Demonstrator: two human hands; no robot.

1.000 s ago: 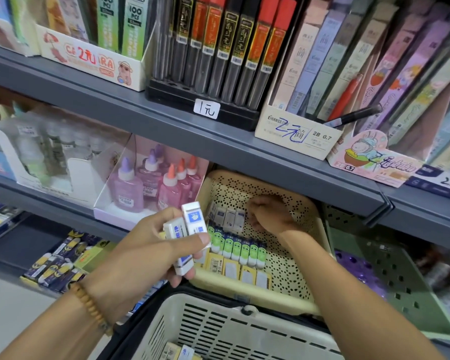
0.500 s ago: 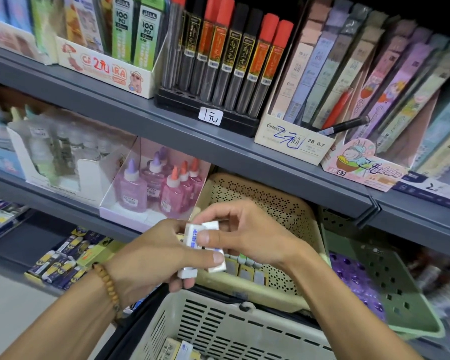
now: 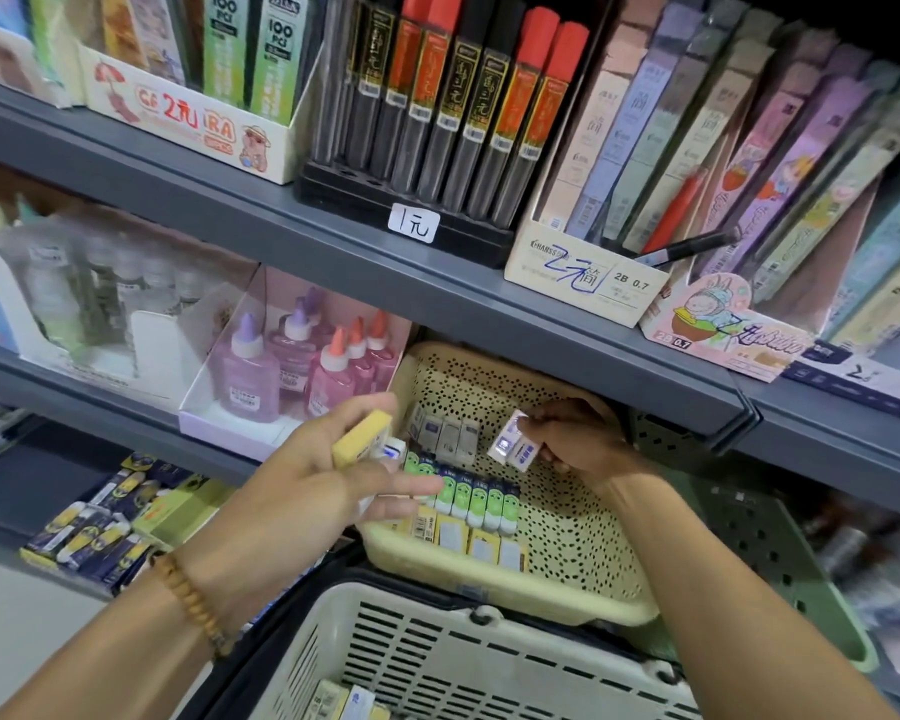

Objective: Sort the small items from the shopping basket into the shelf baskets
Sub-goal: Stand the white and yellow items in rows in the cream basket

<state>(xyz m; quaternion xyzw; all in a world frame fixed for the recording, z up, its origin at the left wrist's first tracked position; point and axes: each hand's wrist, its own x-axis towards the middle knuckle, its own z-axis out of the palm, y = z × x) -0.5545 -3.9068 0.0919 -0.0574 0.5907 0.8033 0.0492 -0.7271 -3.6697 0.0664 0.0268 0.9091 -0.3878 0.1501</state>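
Observation:
My right hand (image 3: pixel 572 439) pinches a white eraser with a blue label (image 3: pixel 515 448) inside the cream perforated shelf basket (image 3: pixel 583 543), just right of a row of grey-wrapped erasers (image 3: pixel 448 431). My left hand (image 3: pixel 323 470) hovers at the basket's left rim and holds a yellow-sleeved eraser (image 3: pixel 362 439) and a white one (image 3: pixel 393 450) beneath it. Rows of green-and-white erasers (image 3: pixel 476 498) and yellow-backed ones (image 3: pixel 468 540) lie in the basket. Below, the cream shopping basket (image 3: pixel 437 646) holds a few more small erasers (image 3: pixel 344 701).
A green shelf basket (image 3: pixel 759 553) stands right of the cream one. Pink glue bottles (image 3: pixel 292 366) in a white box sit to its left. The grey shelf edge (image 3: pixel 541 330) overhangs the baskets, with pencil-lead tubes and boxes above. Blue-yellow packs (image 3: pixel 94 532) lie lower left.
My right hand took a white eraser from my left hand and carried it right, into the cream shelf basket. My left hand now shows a yellow-sleeved eraser on top.

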